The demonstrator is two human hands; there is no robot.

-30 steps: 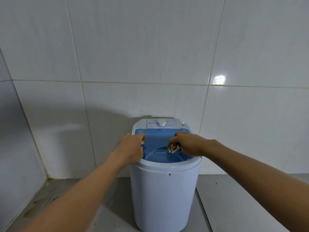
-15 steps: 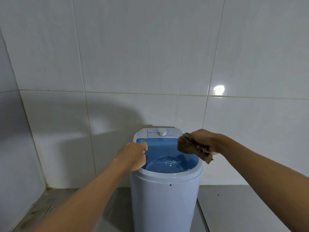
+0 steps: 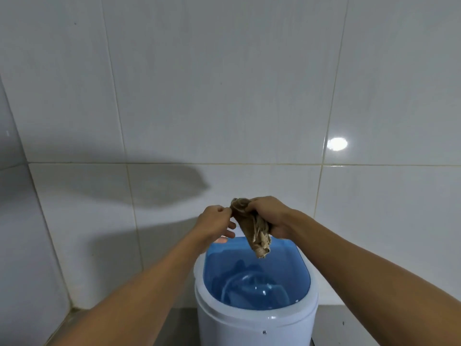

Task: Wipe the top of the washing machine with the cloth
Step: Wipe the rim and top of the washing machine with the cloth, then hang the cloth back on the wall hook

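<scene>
A small white washing machine (image 3: 254, 325) with a see-through blue lid (image 3: 257, 278) stands low in the middle of the view. Above its back edge both hands hold a crumpled brown cloth (image 3: 254, 231) in the air. My right hand (image 3: 272, 216) grips the bunched upper part, and the rest hangs down toward the lid. My left hand (image 3: 215, 223) pinches the cloth's top left corner with thumb and forefinger, its other fingers spread. The hands hide the machine's control panel.
White glossy wall tiles (image 3: 224, 96) rise right behind the machine, and a side wall (image 3: 15, 245) closes in on the left. The machine stands on a grey floor (image 3: 349, 325) that shows on both sides.
My right hand lifted the cloth off the lid and brought it up over the back of the machine. My left hand let go of the machine's rim and rose to pinch the cloth.
</scene>
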